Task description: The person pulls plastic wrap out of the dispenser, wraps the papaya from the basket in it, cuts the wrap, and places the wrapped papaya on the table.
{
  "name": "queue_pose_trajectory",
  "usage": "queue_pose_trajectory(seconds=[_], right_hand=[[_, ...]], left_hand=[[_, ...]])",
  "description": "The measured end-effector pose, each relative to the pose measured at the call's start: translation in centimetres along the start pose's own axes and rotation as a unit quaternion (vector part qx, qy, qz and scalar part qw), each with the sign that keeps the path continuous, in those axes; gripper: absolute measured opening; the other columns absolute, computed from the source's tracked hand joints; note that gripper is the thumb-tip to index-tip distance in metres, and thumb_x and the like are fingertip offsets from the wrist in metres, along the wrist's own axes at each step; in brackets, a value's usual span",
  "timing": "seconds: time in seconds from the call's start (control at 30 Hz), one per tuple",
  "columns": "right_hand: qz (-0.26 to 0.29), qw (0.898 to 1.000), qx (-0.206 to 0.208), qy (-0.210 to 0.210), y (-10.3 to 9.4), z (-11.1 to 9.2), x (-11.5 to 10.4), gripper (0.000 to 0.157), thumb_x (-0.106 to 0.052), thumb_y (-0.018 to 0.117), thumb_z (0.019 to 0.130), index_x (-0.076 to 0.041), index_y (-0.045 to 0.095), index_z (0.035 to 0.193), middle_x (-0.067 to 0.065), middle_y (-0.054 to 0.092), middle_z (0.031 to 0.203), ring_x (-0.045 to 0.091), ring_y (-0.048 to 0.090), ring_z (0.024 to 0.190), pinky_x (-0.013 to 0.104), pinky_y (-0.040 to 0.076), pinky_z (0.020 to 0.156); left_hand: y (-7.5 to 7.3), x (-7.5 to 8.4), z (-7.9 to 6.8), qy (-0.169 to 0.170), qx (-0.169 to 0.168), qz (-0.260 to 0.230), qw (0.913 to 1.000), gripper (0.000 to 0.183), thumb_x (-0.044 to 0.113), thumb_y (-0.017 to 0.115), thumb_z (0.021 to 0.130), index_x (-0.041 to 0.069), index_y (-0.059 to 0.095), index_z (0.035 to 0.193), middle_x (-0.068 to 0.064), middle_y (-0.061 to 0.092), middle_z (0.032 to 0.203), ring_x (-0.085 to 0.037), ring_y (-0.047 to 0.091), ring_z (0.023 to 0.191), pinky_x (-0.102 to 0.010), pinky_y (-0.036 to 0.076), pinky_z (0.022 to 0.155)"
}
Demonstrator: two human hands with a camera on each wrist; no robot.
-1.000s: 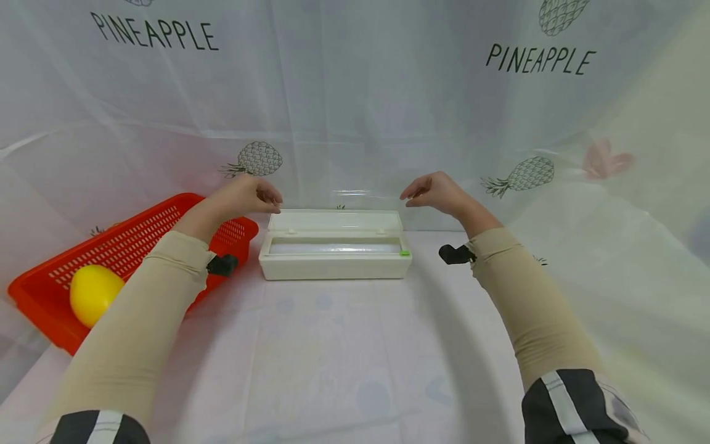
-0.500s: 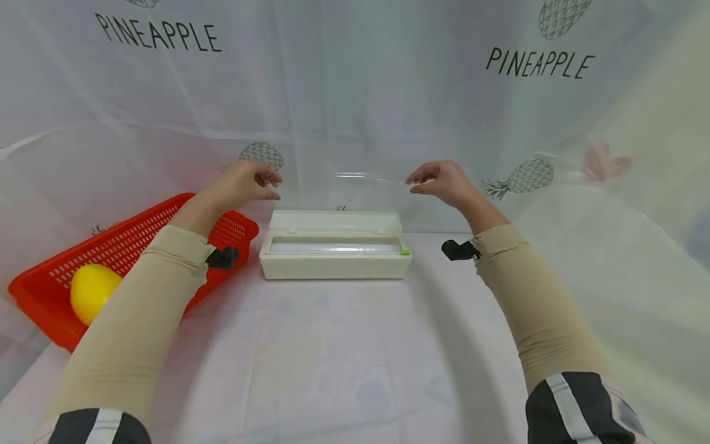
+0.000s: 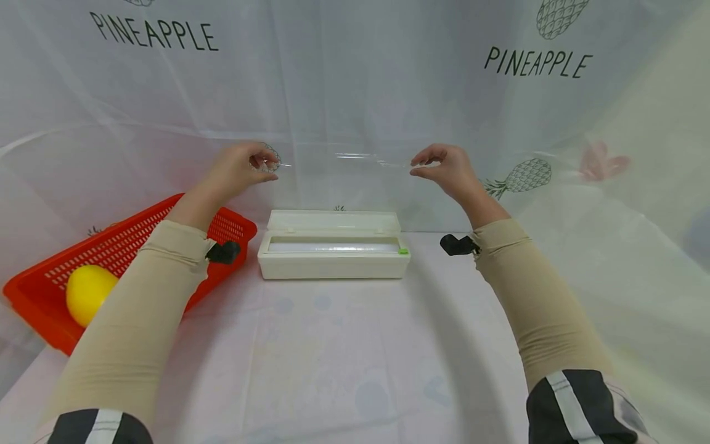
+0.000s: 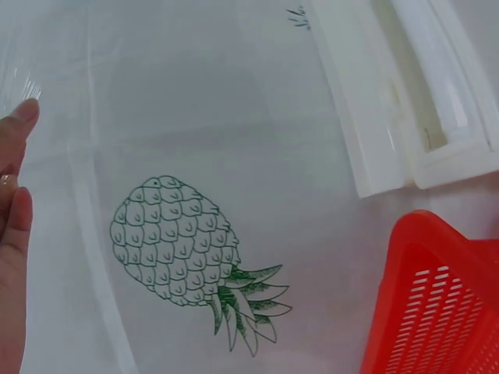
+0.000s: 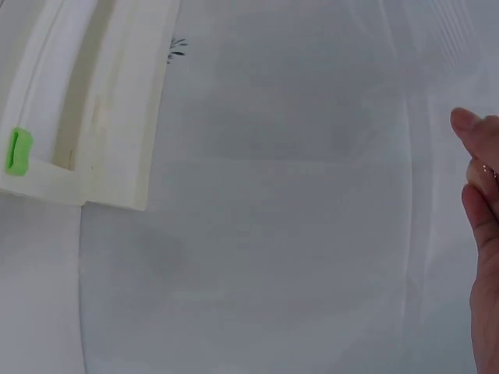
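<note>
Clear cling film (image 3: 357, 156) stretches between my two raised hands in the head view, seen mostly by its bright glints. My left hand (image 3: 241, 165) pinches its left end between thumb and fingers; at the right end, my right hand (image 3: 449, 169) does the same. Below and between them stands a white cling film dispenser (image 3: 334, 266) with its lid (image 3: 333, 220) tipped back. A whitish roll (image 4: 437, 70) shows inside the box in the left wrist view. On the box's right end sits a green cutter slider (image 3: 403, 251). Where the film meets the box is too transparent to make out.
A red perforated basket (image 3: 233, 231) stands left of the dispenser, partly under my left forearm. In it lies a yellow rounded object (image 3: 91, 293), partly covered by the sleeve. A pale sheet printed with pineapples (image 3: 528, 175) hangs behind the white tabletop (image 3: 322, 357).
Both hands have risen above the dispenser, drawing the film's glints upward with them. My right hand has also shifted slightly to the right. The dispenser and basket have stayed in place.
</note>
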State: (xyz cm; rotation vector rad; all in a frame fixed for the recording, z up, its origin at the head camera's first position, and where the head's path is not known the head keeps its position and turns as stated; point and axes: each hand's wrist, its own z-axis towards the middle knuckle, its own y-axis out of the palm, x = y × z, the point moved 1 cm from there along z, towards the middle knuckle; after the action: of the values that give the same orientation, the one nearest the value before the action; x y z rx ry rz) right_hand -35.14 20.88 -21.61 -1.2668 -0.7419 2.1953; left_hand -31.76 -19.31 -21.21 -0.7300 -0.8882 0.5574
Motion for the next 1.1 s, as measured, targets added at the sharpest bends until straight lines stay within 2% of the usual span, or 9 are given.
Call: queue_pose_trajectory(seconds=[0.17,0.47,0.6,0.9,1.03,1.1], right_hand=[[-0.011,0.999,0.033,-0.022,-0.3,0.1,-0.7,0.019,-0.017,0.075,0.088,-0.003,0.072,0.102,0.005,0.067,0.105,0.017,0.054,0.101,0.037,0.046,0.089],[0.013,0.997,0.075,0.0,-1.1,0.2,-1.5,0.021,-0.018,0.073,0.089,-0.003,0.073,0.104,0.003,0.066,0.102,0.012,0.054,0.099,0.029,0.045,0.082],[0.029,0.995,0.09,-0.005,-1.5,0.5,-1.9,0.02,-0.017,0.074,0.088,-0.003,0.073,0.101,0.003,0.067,0.101,0.012,0.054,0.097,0.027,0.045,0.082],[0.039,0.993,0.111,-0.017,-2.4,0.7,-2.5,0.015,-0.015,0.075,0.087,-0.006,0.074,0.099,0.0,0.068,0.097,0.01,0.055,0.095,0.024,0.045,0.08],[0.048,0.992,0.112,-0.03,-2.7,0.4,-3.0,0.012,-0.015,0.075,0.087,-0.008,0.075,0.096,0.0,0.069,0.096,0.01,0.057,0.092,0.023,0.047,0.079],[0.048,0.992,0.111,-0.039,-2.8,-0.1,-3.2,0.011,-0.014,0.075,0.087,-0.007,0.075,0.095,-0.001,0.069,0.094,0.011,0.058,0.09,0.022,0.048,0.078]], left_hand=[[-0.4,0.7,0.1,-0.005,0.026,0.016,0.9995,0.024,0.002,0.072,0.087,-0.004,0.066,0.109,-0.019,0.06,0.102,-0.03,0.05,0.093,-0.035,0.042,0.078],[-1.0,1.7,0.5,0.001,0.065,0.032,0.9974,0.022,0.004,0.07,0.089,-0.002,0.068,0.11,-0.018,0.062,0.1,-0.029,0.05,0.092,-0.035,0.042,0.077],[-1.5,2.4,0.5,0.001,0.084,0.034,0.9959,0.022,0.004,0.07,0.089,-0.002,0.068,0.111,-0.018,0.063,0.102,-0.029,0.051,0.092,-0.033,0.041,0.078],[-2.4,3.4,0.7,0.003,0.107,0.037,0.9935,0.024,0.005,0.07,0.089,-0.001,0.068,0.112,-0.017,0.064,0.103,-0.027,0.051,0.092,-0.028,0.04,0.077],[-2.8,3.9,0.3,0.003,0.109,0.039,0.9933,0.024,0.006,0.07,0.09,0.001,0.069,0.113,-0.015,0.065,0.103,-0.025,0.051,0.092,-0.024,0.04,0.076],[-2.9,4.3,-0.2,0.017,0.113,0.037,0.9928,0.023,0.006,0.071,0.089,0.0,0.07,0.111,-0.015,0.065,0.102,-0.024,0.052,0.091,-0.021,0.04,0.075]])
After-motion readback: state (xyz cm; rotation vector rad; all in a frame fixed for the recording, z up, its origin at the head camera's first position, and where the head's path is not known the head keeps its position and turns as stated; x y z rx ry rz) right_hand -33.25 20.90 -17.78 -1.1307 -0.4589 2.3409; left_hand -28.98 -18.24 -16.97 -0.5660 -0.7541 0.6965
